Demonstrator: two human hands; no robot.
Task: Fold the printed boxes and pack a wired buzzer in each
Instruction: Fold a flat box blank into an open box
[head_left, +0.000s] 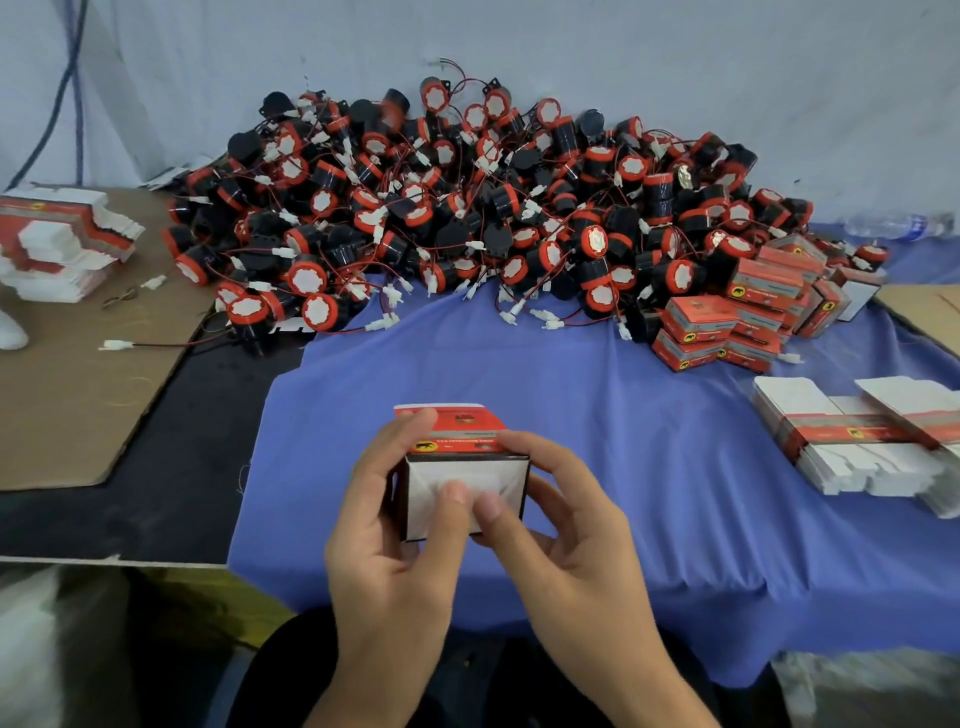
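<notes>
I am holding the box just above the blue cloth, close to my body, with its white end turned toward me. My left hand is curling round its left side and my right hand is gripping its right side. Both thumbs are pressing the end flaps inward. I cannot tell whether a buzzer is inside.

As I judge it, uneven pushing may be creasing the thin card, or the flaps may be springing back out and leaving an end a buzzer could drop through. Squeezing too hard may be bowing the sides.

Farther off, flat boxes are lying to my right and finished boxes beyond them. At the back, the heap of buzzers is looking tangled, so its wires may be snagging when one gets pulled free.
</notes>
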